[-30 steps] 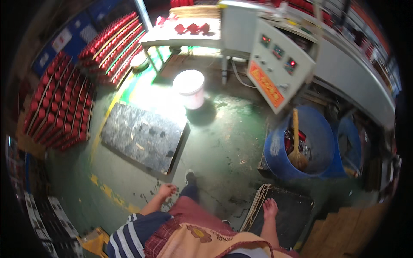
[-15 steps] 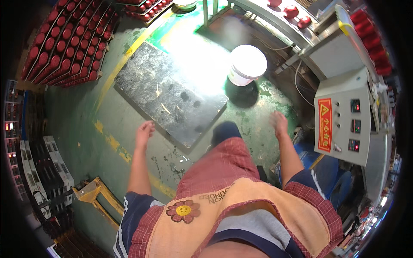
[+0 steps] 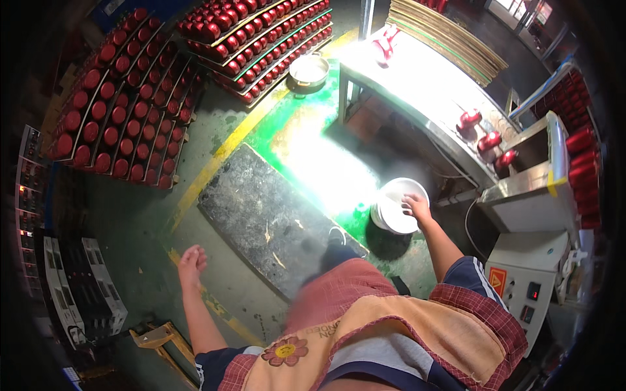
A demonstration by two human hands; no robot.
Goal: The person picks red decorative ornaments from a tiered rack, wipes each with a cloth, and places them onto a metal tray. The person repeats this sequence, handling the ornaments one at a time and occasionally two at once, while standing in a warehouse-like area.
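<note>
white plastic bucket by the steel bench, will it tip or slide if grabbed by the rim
The white plastic bucket looks squat and broad-based, so probably slides rather than tips. The right hand rests on its rim; contents unseen, so weight is uncertain.

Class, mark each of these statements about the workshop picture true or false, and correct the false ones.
1. The right hand reaches the rim of the white bucket. True.
2. The left hand holds a red canister. False: it is empty, out over the floor.
3. A dark mat lies on the floor in front of the person. True.
4. The white bucket stands on the metal table. False: it stands on the floor beside the table.
5. Trays of red canisters are stacked at the upper left. True.
</note>
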